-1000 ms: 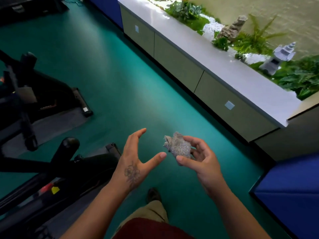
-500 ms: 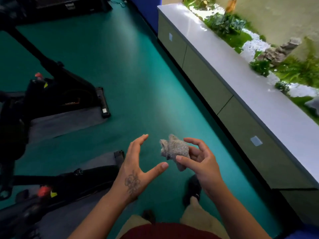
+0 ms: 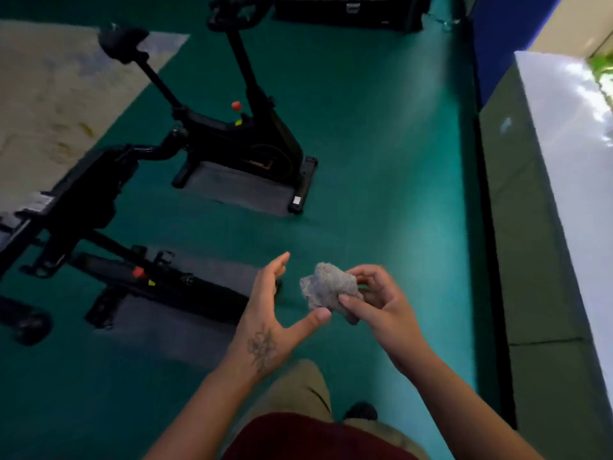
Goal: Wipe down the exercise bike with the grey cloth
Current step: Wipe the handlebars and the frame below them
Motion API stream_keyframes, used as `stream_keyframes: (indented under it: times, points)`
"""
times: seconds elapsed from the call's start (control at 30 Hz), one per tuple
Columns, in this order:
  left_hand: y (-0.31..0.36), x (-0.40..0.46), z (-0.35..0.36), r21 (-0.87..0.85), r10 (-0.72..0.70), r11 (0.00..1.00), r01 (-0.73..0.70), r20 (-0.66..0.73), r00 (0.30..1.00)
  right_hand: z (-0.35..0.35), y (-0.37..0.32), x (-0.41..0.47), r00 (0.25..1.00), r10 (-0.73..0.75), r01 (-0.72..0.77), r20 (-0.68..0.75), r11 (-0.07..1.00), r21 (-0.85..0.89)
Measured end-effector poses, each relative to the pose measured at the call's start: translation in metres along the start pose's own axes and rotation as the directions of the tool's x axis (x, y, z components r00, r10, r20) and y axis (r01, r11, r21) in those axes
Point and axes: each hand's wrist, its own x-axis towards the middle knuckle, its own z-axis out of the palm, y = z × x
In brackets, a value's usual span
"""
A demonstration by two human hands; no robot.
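Observation:
My right hand (image 3: 381, 302) pinches a crumpled grey cloth (image 3: 326, 287) between thumb and fingers, in front of my body. My left hand (image 3: 272, 313) is spread just left of the cloth, fingers straight, its thumb tip close under the cloth. A black exercise bike (image 3: 232, 127) stands on a grey mat ahead at upper centre, seat to the left and handlebars at the top. A second black exercise bike (image 3: 109, 247) stands nearer, at my left, partly cut off by the frame edge.
Green floor runs ahead between the bikes and a low grey-green cabinet with a white top (image 3: 564, 194) along the right. A beige rug (image 3: 49, 104) lies at far left. Dark equipment (image 3: 348, 11) sits at the back. My legs and shoes show below.
My view has swung left, so the cabinet slid right and both bikes came into fuller view. My hands hold the same pose around the cloth.

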Motion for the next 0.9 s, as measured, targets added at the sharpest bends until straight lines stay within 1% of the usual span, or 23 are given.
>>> stream_keyframes:
  times: [0.13, 0.27, 0.4, 0.5, 0.57, 0.7, 0.8, 0.9]
  points:
    - [-0.002, 0.007, -0.007, -0.077, -0.1, 0.993, 0.09, -0.142, 0.985, 0.009, -0.004, 0.042, 0.988, -0.001, 0.008, 0.154, 0.999, -0.051]
    - [-0.008, 0.034, -0.015, -0.125, -0.142, 0.985, 0.119, -0.202, 0.969, 0.022, -0.011, 0.093, 0.966, 0.018, -0.005, 0.258, 0.999, -0.053]
    - [-0.011, 0.088, -0.024, -0.183, -0.136, 0.977, 0.108, -0.149, 0.979, 0.027, -0.025, 0.155, 0.965, -0.001, 0.027, 0.263, 0.995, -0.095]
    - [-0.011, 0.14, -0.033, -0.145, -0.078, 0.987, 0.067, -0.069, 0.995, 0.019, -0.037, 0.2, 0.971, 0.001, 0.027, 0.241, 0.993, -0.116]
    - [-0.008, 0.17, -0.04, -0.135, -0.048, 0.99, 0.042, -0.044, 0.998, 0.016, -0.044, 0.227, 0.973, -0.011, 0.044, 0.23, 0.989, -0.138]
    - [-0.006, 0.218, -0.055, -0.145, -0.018, 0.989, 0.011, -0.044, 0.999, 0.018, -0.054, 0.283, 0.966, -0.083, 0.147, 0.244, 0.955, -0.257]
    - [-0.007, 0.242, -0.065, -0.17, -0.038, 0.985, 0.025, -0.077, 0.996, 0.025, -0.057, 0.318, 0.963, -0.057, 0.129, 0.264, 0.956, -0.264]
    - [-0.009, 0.266, -0.07, -0.182, -0.076, 0.982, 0.052, -0.131, 0.989, 0.027, -0.059, 0.353, 0.941, -0.019, 0.125, 0.337, 0.947, -0.297]
